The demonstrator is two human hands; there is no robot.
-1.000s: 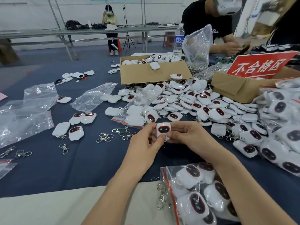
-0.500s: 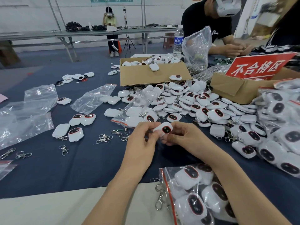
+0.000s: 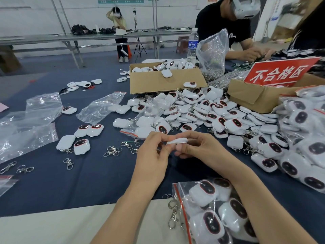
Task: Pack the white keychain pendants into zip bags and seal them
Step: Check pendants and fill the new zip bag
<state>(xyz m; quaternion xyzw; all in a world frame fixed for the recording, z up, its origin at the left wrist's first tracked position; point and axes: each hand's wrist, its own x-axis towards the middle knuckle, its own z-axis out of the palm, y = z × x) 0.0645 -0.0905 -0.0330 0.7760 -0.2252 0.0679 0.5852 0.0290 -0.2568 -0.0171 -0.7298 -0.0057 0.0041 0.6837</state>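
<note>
Both hands meet over the blue cloth [image 3: 88,182] and pinch one pendant [image 3: 176,140] between them. It is turned edge-on, so only its white rim shows. The left hand [image 3: 154,155] holds its left end with thumb and forefinger. The right hand [image 3: 198,148] curls its fingers round the right end.

Under the right forearm lies one filled zip bag [image 3: 207,205] with a red strip along its mouth. At least five dark pendant faces show through it. One clasp [image 3: 173,213] hangs out at its left edge.

Just left of the left hand lie tangled loose clasps [image 3: 112,151], too knotted to count. Further left, four pendants lie in two pairs [image 3: 81,147], with a fifth [image 3: 69,110] alone beyond them. Three empty bags [image 3: 103,106] lie about there too.

Beyond the hands sits a big heap of pendants [image 3: 202,110], far too many to count. Behind it stand two cardboard boxes: one [image 3: 163,83] straight ahead, and one [image 3: 255,99] to the right that carries a red sign [image 3: 281,73]. Packed bags [image 3: 307,138] are stacked right of the right hand. One water bottle [image 3: 193,44] stands behind the nearer box.
</note>
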